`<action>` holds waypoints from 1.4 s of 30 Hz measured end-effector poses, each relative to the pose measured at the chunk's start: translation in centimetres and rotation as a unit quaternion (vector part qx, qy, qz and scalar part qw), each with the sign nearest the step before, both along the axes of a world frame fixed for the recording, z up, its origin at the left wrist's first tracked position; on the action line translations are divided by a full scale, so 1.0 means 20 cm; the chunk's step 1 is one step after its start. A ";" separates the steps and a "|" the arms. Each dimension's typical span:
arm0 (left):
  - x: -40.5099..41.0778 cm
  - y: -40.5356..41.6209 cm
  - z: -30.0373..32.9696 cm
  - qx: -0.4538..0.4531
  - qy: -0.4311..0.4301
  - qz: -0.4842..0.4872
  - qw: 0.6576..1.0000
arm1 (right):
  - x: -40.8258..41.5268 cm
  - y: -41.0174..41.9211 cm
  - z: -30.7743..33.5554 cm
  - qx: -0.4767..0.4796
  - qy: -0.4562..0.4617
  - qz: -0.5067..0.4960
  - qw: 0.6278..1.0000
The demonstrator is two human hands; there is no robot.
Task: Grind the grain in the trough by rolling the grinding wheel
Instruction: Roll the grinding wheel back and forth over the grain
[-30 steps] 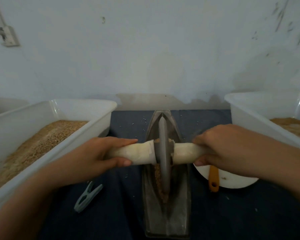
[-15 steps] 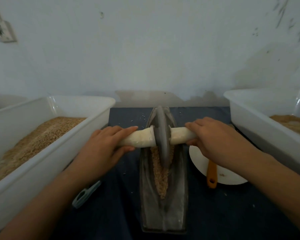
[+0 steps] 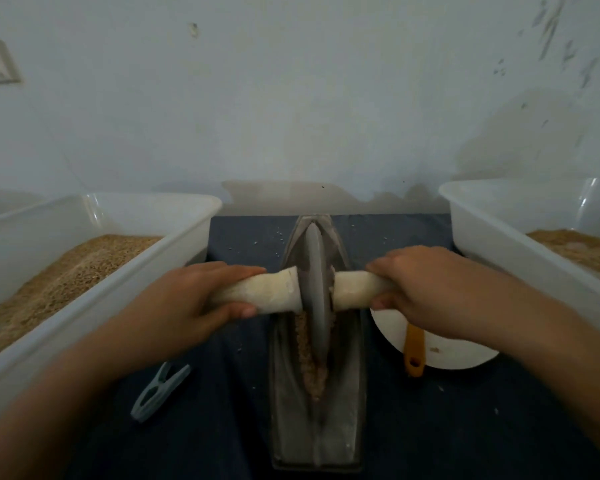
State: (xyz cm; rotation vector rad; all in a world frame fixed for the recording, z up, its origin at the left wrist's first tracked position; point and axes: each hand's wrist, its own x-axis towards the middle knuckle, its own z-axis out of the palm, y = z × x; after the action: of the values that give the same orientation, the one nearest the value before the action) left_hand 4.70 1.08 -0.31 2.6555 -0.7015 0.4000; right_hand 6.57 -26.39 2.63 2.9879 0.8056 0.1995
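Note:
A grey boat-shaped metal trough (image 3: pixel 347 403) lies lengthwise in front of me on the dark cloth. A thin grey grinding wheel (image 3: pixel 315 289) stands on edge in its groove, near the middle and far half. Brown crushed grain (image 3: pixel 309 362) lies in the groove below and in front of the wheel. A cream cloth-wrapped axle runs through the wheel. My left hand (image 3: pixel 184 303) grips the left handle (image 3: pixel 264 292), thumb underneath. My right hand (image 3: pixel 426 285) grips the right handle (image 3: pixel 354 289).
A white tub (image 3: pixel 125 289) of whole grain stands to the left, another white tub (image 3: pixel 499 240) with ground grain to the right. A white plate (image 3: pixel 465 355) with an orange-handled tool (image 3: pixel 414 351) sits right of the trough. A grey clothes peg (image 3: pixel 160 391) lies at left. A wall is close behind.
The wheel rolled away from me towards the trough's far end, then back a little towards the middle. Both hands kept their grip on the handles throughout.

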 end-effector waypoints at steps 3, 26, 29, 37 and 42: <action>0.05 -0.05 -0.08 0.027 -0.090 0.048 0.994 | 0.08 0.02 -0.09 0.024 -0.104 -0.003 0.994; 0.07 -0.05 -0.11 -0.016 -0.078 0.055 0.995 | 0.10 0.03 -0.10 0.018 -0.139 -0.004 0.990; 0.07 -0.03 -0.08 -0.029 -0.047 0.036 0.998 | 0.09 0.02 -0.08 0.002 -0.125 0.002 0.992; -0.03 0.07 0.05 -0.080 0.154 -0.063 0.983 | -0.10 -0.03 0.11 -0.032 0.038 0.027 0.998; -0.01 0.03 0.02 -0.054 0.083 -0.014 0.995 | -0.03 0.01 0.05 -0.019 0.011 0.004 1.000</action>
State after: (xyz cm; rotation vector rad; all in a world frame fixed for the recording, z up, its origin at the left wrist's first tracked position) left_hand 4.60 1.60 -0.01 2.5371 -0.6465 0.2003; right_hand 6.07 -26.23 3.65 2.9567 0.8157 0.1488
